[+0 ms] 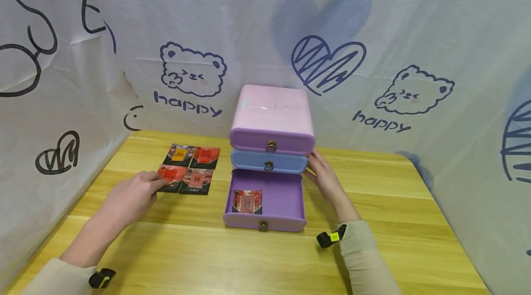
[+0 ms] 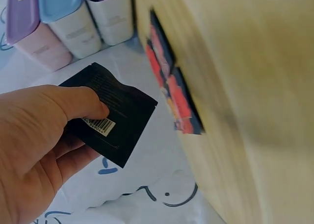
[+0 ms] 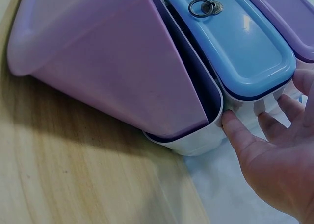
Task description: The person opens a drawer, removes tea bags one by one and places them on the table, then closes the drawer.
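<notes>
My left hand (image 1: 134,193) pinches a small flat packet (image 2: 110,111) between thumb and fingers. Its black back with a barcode faces the left wrist camera; in the head view it is hard to make out. Near that hand, several red-and-black packets (image 1: 198,180) lie in two rows on the table. My right hand (image 1: 325,177) rests its fingers on the right side of a small drawer cabinet (image 1: 275,108), beside the blue drawer (image 3: 240,42). The purple bottom drawer (image 1: 282,193) is pulled out, and one red packet (image 1: 247,202) lies in its left part.
The wooden table (image 1: 182,249) meets a white cloth backdrop (image 1: 249,23) with bear and heart drawings at the back and sides. Above the blue drawer, the purple-fronted top drawer (image 1: 249,140) is closed. Ring pulls hang on the drawer fronts.
</notes>
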Tool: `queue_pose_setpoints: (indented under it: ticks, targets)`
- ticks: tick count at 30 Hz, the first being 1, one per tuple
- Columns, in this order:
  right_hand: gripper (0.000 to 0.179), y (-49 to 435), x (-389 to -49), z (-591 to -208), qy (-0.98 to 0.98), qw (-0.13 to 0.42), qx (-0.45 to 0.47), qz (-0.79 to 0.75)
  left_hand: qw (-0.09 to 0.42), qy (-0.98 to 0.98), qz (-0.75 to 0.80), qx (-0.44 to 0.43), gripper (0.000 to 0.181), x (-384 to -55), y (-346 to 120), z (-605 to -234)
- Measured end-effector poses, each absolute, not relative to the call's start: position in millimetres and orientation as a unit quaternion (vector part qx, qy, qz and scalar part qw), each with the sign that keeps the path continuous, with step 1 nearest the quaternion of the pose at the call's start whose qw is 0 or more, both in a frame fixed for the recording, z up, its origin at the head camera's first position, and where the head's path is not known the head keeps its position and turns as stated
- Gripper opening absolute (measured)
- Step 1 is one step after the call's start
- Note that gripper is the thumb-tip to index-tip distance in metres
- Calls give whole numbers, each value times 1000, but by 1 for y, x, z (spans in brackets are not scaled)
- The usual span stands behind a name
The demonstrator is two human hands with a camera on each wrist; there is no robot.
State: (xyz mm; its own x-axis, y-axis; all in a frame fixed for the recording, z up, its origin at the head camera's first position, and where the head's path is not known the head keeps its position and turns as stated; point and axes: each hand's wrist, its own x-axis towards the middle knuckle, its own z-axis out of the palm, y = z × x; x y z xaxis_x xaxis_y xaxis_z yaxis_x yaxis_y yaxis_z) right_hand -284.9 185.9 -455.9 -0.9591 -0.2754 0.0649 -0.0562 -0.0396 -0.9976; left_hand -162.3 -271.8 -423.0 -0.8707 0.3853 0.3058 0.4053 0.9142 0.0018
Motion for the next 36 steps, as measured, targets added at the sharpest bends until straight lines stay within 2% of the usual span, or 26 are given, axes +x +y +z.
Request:
queue_pose_setpoints:
  ticks: [11,20,30,36]
  targets:
    - [61,186,-284,-457,692,76,-126,-706,110,-974,9,-196,19,-155,-283,-439]
    - [59,186,-284,-456,690,73,-123,-709,104,-972,23,-208,23,-154,-285,-449]
    - [60,186,-284,-455,691,74,-120,-709,35,-979,-11,-202,18,-155,-283,-458]
    - [61,186,-285,-456,696,74,-121,-704,7,-981,-15,-193,27,-154,-283,-460]
